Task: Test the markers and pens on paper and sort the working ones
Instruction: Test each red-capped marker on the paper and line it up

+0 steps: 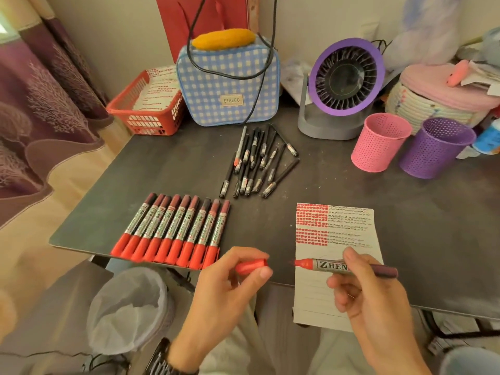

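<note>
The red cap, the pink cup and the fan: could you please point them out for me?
red cap (253, 266), head view, middle of its side.
pink cup (376, 150), head view, its mesh wall.
fan (343, 82), head view, its dark hub.

Right hand (362, 288) gripping uncapped marker (349, 267), left hand (230, 277) pinching red cap (250, 267), over paper (319, 299)

Warm, fairly dim, even indoor light casts only soft shadows. Wide-angle bending bows the table (176, 169) edge left of the left hand (230, 282); corners beyond the right hand (370, 293) blur softly.
</note>
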